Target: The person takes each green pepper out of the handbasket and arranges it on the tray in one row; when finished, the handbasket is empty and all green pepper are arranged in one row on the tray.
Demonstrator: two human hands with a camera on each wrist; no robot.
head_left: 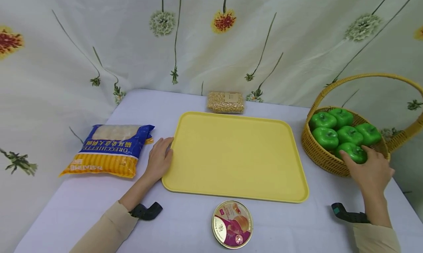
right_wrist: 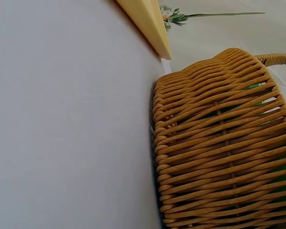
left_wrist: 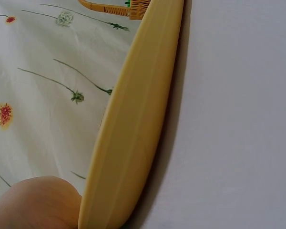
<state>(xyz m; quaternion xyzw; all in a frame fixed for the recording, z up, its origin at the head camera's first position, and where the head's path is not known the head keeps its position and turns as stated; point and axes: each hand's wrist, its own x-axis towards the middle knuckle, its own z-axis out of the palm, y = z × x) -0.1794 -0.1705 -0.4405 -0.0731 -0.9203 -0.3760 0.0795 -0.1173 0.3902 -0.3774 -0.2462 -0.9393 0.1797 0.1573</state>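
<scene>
My right hand (head_left: 371, 170) reaches over the near rim of a wicker basket (head_left: 315, 155), at the right in the head view. Thumb and fingers curl round a glossy green apple (head_left: 350, 152) at the front of the pile. Several more green apples (head_left: 325, 137) lie behind it. In the right wrist view, the basket's woven side (right_wrist: 224, 143) hides most of the apples. My left hand (head_left: 160, 159) rests at the left edge of a yellow tray (head_left: 234, 155), its fingertips at the rim. Part of that hand (left_wrist: 38, 202) shows beside the tray's edge (left_wrist: 133, 114) in the left wrist view.
An orecchiette pasta bag (head_left: 110, 150) lies left of the tray. Behind the tray sits a clear pack of beige grains (head_left: 226, 101). A round tin (head_left: 232, 224) with a purple label stands in front of it. Flowered cloth (head_left: 198, 43) hangs behind the white-covered table.
</scene>
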